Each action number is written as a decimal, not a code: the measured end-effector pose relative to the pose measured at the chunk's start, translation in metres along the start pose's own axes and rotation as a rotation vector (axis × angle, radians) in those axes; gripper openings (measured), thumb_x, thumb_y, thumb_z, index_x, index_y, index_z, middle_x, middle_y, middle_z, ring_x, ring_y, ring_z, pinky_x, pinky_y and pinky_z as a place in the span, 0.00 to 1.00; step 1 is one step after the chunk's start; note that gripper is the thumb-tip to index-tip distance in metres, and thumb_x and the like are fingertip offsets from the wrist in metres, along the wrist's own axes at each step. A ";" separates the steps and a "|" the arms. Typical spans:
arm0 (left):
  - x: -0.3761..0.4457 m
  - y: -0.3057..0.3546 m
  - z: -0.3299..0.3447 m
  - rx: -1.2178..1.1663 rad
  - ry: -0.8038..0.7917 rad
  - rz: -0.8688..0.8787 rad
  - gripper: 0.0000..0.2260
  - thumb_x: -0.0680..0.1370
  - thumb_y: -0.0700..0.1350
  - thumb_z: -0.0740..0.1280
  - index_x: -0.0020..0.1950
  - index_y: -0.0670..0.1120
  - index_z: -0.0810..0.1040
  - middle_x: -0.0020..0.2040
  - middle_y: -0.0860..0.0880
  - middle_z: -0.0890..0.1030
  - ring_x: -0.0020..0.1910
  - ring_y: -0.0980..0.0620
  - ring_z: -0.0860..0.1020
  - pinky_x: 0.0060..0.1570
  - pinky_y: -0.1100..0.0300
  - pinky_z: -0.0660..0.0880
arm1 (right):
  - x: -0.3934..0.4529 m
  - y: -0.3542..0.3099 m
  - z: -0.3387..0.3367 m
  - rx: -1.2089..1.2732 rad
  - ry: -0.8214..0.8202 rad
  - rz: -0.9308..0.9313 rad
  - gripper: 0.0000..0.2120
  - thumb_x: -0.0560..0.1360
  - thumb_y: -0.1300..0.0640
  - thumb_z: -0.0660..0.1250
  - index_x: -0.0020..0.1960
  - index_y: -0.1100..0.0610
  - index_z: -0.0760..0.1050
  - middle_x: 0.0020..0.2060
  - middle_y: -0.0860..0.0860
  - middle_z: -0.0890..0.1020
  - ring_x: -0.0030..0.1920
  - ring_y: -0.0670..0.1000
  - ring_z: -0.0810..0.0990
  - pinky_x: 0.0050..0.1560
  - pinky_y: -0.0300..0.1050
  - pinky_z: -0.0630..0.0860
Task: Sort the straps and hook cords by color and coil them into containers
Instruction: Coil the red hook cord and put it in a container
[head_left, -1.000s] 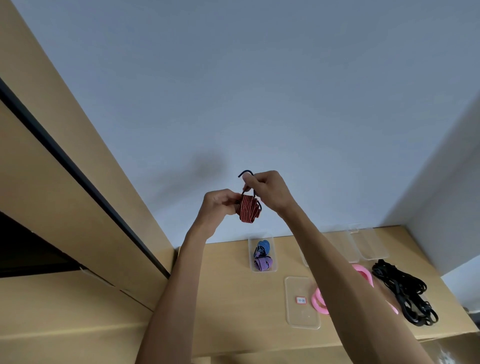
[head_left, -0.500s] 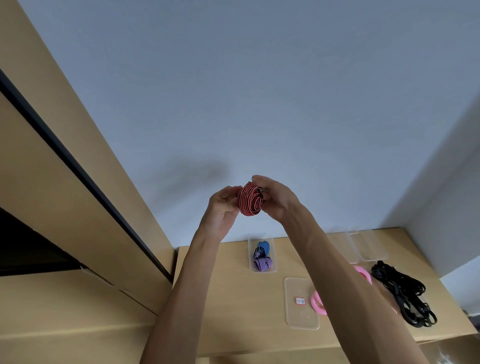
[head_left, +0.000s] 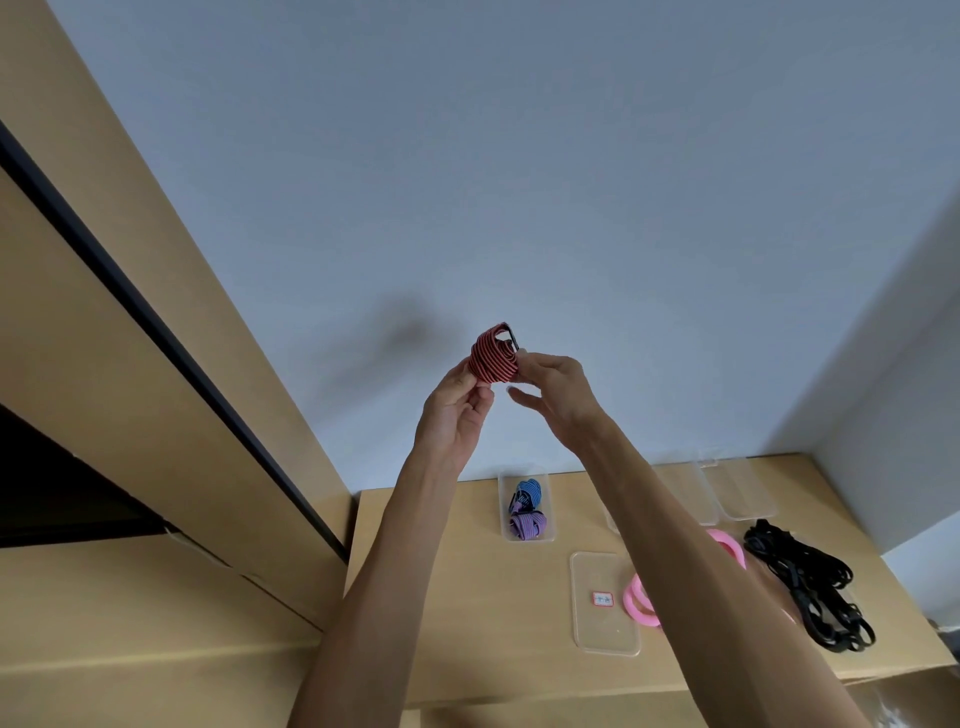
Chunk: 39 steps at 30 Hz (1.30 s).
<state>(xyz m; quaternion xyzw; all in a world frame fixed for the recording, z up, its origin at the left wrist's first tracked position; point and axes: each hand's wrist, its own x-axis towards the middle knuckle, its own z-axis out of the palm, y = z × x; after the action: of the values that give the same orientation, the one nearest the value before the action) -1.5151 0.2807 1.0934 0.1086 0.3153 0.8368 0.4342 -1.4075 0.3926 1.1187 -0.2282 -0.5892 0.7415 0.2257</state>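
Above the table's (head_left: 467, 597) far edge, left hand (head_left: 457, 410) and right hand (head_left: 556, 389) pinch the red hook cord (head_left: 492, 357), wound tight, probably so it holds shape for a container (head_left: 525, 536).

This looks like a plain room in a home or small office, set up for sorting. A light wooden bench (head_left: 452, 582) stands in a corner against bare grey-white walls (head_left: 519, 182), beside a tall matching wooden cabinet (head_left: 104, 322) with a dark gap. Clear plastic containers (head_left: 525, 506) and lids (head_left: 602, 603) lie on the bench.
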 end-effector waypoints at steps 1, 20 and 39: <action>0.000 0.001 0.000 0.048 0.020 0.003 0.09 0.81 0.35 0.63 0.52 0.39 0.83 0.44 0.47 0.82 0.40 0.56 0.79 0.41 0.67 0.78 | 0.000 0.000 -0.001 -0.021 0.024 -0.014 0.16 0.83 0.55 0.63 0.54 0.66 0.83 0.53 0.58 0.84 0.54 0.54 0.81 0.50 0.42 0.79; -0.004 0.018 0.030 0.059 -0.099 0.050 0.12 0.79 0.29 0.59 0.58 0.38 0.76 0.49 0.44 0.84 0.44 0.53 0.81 0.39 0.67 0.74 | 0.012 0.006 -0.004 -0.243 0.429 -0.047 0.10 0.77 0.58 0.66 0.43 0.63 0.82 0.34 0.52 0.84 0.36 0.50 0.83 0.39 0.46 0.78; -0.004 0.032 0.037 0.184 -0.004 0.217 0.10 0.77 0.28 0.63 0.52 0.38 0.80 0.48 0.40 0.85 0.48 0.45 0.85 0.46 0.60 0.80 | 0.002 -0.010 0.009 -0.469 -0.054 -0.182 0.09 0.73 0.67 0.65 0.47 0.56 0.81 0.36 0.52 0.83 0.36 0.51 0.79 0.44 0.48 0.77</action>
<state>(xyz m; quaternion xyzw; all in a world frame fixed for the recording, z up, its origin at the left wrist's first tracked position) -1.5171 0.2801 1.1420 0.1828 0.3763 0.8462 0.3300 -1.4136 0.3887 1.1301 -0.2005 -0.7691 0.5670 0.2165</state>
